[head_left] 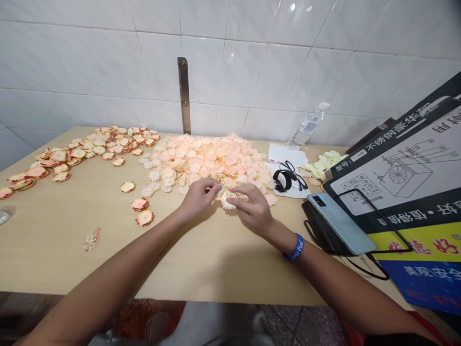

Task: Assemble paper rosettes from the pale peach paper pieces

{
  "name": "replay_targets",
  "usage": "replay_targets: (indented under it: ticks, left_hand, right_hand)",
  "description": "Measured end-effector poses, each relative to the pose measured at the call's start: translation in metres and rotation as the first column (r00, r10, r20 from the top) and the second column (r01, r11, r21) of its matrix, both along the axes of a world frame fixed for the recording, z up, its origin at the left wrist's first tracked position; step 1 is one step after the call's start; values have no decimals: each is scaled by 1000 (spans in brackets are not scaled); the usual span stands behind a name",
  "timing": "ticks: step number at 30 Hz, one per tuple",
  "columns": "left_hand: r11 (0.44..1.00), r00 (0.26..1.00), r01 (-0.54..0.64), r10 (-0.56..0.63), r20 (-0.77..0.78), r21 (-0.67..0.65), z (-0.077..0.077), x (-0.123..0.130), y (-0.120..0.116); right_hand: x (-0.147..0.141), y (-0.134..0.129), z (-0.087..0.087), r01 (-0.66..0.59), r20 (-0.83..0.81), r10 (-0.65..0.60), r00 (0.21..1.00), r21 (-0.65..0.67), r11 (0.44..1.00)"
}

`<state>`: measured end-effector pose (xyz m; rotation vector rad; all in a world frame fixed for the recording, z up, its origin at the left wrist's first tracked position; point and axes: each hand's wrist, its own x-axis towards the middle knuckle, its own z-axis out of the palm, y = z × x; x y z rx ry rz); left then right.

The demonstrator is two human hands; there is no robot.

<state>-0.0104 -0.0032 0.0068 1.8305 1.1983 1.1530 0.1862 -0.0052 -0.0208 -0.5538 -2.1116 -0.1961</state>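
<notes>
Bare forearms (118, 276) lay nearest the camera, reaching toward the near edge of a pale heap (212, 158) of thin, frilled discs. Just in front of that heap, between the hands, was the disc being handled (228, 202). Two fingers of the right hand (255, 209) were spread and touched its face; the thumb was hidden, so whether they clamped it could not be told. The left hand (200, 197) had thumb and forefinger together at its far side, though what lay between them was unclear. It looked like close fingertip work on a single disc, and the next move seemed to call for a light pinch, since the thin rim might tear.

Left of the heap ran red-edged discs (59, 156); nearer, on its front-left side, sat a short stack (139, 204) and a scatter of small bits (92, 239). To its right, a black band (283, 180) and glasses (301, 182) rested on paper (297, 193), with a bottle (308, 127) behind and a phone (342, 223) farther right, toward the camera.
</notes>
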Motion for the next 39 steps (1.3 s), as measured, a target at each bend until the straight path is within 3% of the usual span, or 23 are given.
replay_targets:
  ticks: [5, 10, 14, 17, 23, 31, 35, 39]
  left_hand:
    - [999, 1000, -24, 25, 19, -39, -1, 1, 0]
    - [999, 998, -22, 23, 50, -29, -1, 2, 2]
    - [985, 976, -174, 175, 126, -21, -2, -9, 13]
    - [984, 963, -172, 160, 215, 39, -1, -11, 15]
    - [991, 971, -72, 44, 233, 112, 7, -1, -2]
    - [986, 971, -29, -11, 241, 164, 4, -3, -3]
    - [970, 977, -13, -40, 209, 244, 0, -4, 0]
    - [956, 991, 20, -58, 122, 294, -1, -5, 0]
  right_hand:
    - [4, -3, -1, -109, 5, 109, 994, 95, 990]
    - [8, -7, 0, -50, 34, 44, 998, 178, 983]
    - [7, -21, 4, -88, 33, 83, 996, 211, 974]
    - [0, -24, 6, -139, 85, 127, 988, 158, 978]
    - [-11, -8, 3, -180, 294, 205, 934, -112, 977]
    - [-8, -6, 0, -102, 283, 150, 947, -176, 979]
    - [-6, -6, -4, -128, 260, 176, 950, -191, 973]
    - [-5, -9, -3, -106, 48, 114, 992, -149, 983]
